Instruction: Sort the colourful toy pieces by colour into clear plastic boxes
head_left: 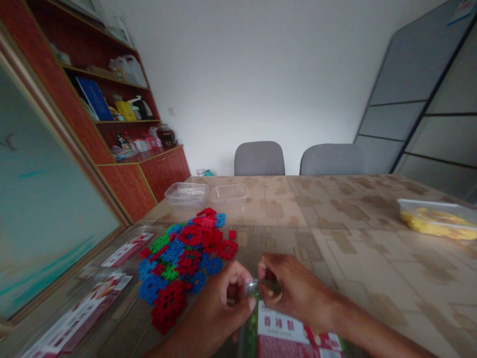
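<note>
My left hand (223, 303) and my right hand (294, 291) meet near the table's front edge, both pinching the top of a clear plastic bag (268, 333) with a red and white label. Green pieces show inside it. Just left of my hands lies a pile of red, blue and green interlocking plastic pieces (182, 258), spread flat on the table (365, 258).
Two clear plastic containers (206, 193) stand behind the pile. A container with yellow pieces (436, 219) sits at the far right. More labelled clear bags (93, 298) lie at the left edge. Two grey chairs (298, 159) stand beyond the table; a wooden cabinet (122, 124) fills the left.
</note>
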Available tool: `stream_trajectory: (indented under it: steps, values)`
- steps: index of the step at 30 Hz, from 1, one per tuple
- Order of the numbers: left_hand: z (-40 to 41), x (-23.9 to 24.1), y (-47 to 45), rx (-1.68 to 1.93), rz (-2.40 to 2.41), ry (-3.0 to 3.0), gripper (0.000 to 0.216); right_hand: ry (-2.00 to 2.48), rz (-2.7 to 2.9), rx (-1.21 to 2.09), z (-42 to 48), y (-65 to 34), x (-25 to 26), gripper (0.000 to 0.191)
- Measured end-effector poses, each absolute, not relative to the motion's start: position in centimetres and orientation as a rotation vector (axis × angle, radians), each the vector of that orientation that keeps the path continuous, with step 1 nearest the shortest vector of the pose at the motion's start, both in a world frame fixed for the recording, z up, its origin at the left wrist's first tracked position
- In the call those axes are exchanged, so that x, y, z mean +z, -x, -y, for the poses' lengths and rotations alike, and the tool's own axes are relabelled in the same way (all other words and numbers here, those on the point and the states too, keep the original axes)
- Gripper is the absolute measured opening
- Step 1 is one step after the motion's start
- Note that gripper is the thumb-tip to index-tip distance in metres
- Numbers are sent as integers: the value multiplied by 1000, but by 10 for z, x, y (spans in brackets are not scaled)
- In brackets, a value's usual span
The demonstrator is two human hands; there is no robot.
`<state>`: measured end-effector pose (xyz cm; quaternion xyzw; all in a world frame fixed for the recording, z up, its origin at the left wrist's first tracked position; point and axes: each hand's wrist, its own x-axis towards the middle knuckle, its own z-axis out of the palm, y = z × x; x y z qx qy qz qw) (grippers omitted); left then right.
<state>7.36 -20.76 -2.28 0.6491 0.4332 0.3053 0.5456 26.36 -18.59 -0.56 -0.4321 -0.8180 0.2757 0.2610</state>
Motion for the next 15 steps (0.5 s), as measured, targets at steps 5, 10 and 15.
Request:
stream_trajectory:
  steps: [5,10,15]
  values:
    - [197,-35,-70,832,-1034,-1606,13,979,1945,995,191,-261,14,19]
    - [201,-36,-78,836,-1044,-1645,8,1025,1986,917,181,-267,14,13]
    - [207,-34,-86,922,-1160,-1580,9,1048,2211,871,180,-267,-3,11]
